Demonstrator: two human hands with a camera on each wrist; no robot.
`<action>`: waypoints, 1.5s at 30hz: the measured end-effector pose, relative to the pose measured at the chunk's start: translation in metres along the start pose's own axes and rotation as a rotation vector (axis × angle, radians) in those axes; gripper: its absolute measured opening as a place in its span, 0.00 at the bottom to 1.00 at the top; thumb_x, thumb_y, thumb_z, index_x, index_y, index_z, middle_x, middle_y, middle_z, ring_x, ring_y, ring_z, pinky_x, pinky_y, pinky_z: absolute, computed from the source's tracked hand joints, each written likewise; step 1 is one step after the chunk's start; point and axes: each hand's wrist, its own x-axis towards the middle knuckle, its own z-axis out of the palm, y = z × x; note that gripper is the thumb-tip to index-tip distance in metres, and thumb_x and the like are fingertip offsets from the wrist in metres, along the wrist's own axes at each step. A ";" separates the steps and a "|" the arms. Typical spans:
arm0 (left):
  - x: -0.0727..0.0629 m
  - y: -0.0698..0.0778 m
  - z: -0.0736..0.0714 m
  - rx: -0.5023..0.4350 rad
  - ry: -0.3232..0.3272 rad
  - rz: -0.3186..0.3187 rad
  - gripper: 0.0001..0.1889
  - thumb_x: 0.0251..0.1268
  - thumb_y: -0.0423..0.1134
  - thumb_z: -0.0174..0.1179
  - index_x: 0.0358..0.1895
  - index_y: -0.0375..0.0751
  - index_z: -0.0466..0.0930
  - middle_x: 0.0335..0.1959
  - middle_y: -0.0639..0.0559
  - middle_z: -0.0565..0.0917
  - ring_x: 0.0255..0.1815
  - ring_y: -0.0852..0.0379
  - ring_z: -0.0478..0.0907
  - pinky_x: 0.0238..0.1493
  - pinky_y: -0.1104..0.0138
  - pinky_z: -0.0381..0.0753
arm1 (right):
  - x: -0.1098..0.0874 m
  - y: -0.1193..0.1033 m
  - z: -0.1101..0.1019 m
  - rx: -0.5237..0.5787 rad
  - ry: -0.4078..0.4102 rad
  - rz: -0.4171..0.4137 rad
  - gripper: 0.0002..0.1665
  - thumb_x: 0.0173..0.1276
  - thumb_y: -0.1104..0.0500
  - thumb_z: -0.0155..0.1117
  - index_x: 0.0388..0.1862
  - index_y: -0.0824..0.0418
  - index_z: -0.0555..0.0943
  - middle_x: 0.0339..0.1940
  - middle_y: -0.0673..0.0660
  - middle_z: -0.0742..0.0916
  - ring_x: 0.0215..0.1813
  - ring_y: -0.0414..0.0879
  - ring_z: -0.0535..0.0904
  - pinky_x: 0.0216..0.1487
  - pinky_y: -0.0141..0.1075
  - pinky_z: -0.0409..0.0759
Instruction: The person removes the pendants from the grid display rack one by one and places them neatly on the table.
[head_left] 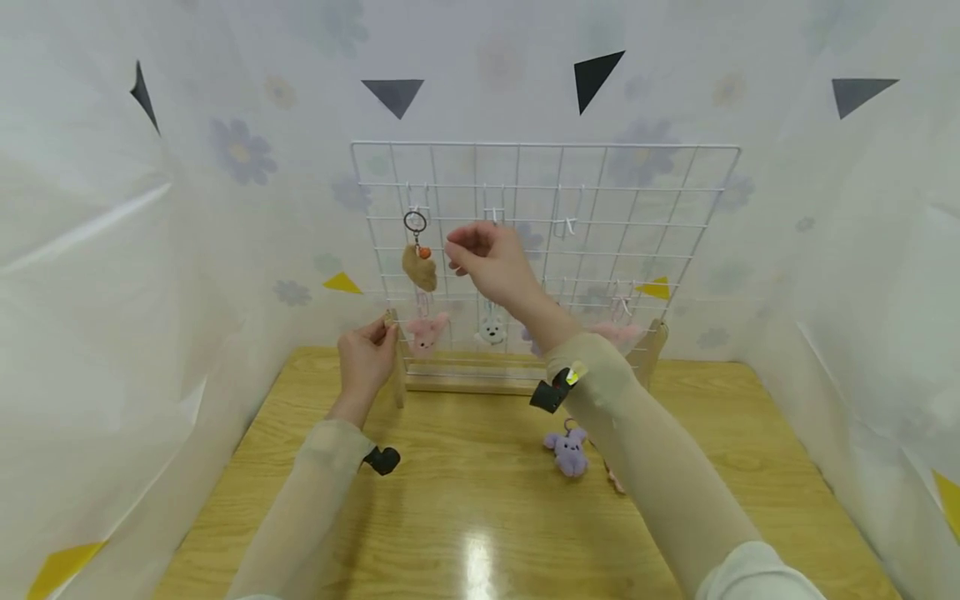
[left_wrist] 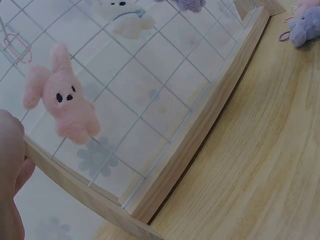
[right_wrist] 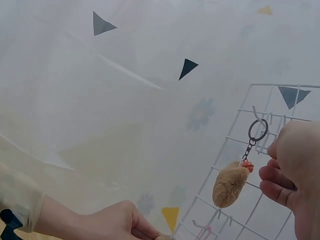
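Observation:
A brown plush keychain [head_left: 419, 267] with a small orange bell hangs by its dark metal ring [right_wrist: 258, 130] from an upper-left hook of the white wire grid rack [head_left: 540, 145]. My right hand [head_left: 497, 265] is just to the right of it, fingers loosely bent, apart from the plush and holding nothing. Low on the left, my left hand [head_left: 367, 358] grips the top of the rack's wooden side post [head_left: 397, 367] between thumb and fingers. Close to that hand hangs a pink plush rabbit [left_wrist: 70, 100], and beyond it a white plush [head_left: 492, 332].
A purple plush keychain [head_left: 568, 452] lies on the wooden table [head_left: 450, 492], with another item partly hidden by my right forearm. Another pink plush [head_left: 617, 333] hangs at the lower right. An upper-right hook [head_left: 568, 225] holds nothing. White patterned sheeting surrounds the table.

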 end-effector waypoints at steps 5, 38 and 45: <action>-0.001 -0.001 0.000 -0.002 0.003 0.007 0.14 0.74 0.32 0.68 0.55 0.25 0.86 0.44 0.32 0.89 0.42 0.42 0.91 0.40 0.61 0.91 | 0.007 0.000 0.010 0.081 0.048 0.032 0.13 0.77 0.66 0.68 0.54 0.73 0.84 0.46 0.67 0.89 0.41 0.53 0.87 0.46 0.42 0.90; -0.001 -0.003 0.005 0.014 0.010 -0.006 0.14 0.74 0.33 0.68 0.54 0.25 0.86 0.43 0.32 0.89 0.41 0.43 0.91 0.40 0.58 0.91 | 0.022 -0.021 0.041 0.268 0.171 0.019 0.05 0.77 0.70 0.66 0.47 0.73 0.84 0.33 0.60 0.87 0.31 0.47 0.84 0.39 0.35 0.89; 0.000 -0.002 0.006 0.000 0.023 0.004 0.14 0.73 0.32 0.68 0.54 0.24 0.87 0.43 0.32 0.89 0.42 0.41 0.91 0.41 0.56 0.91 | 0.016 -0.033 0.041 0.292 0.153 -0.002 0.05 0.76 0.71 0.66 0.46 0.75 0.84 0.32 0.60 0.87 0.30 0.46 0.84 0.36 0.34 0.88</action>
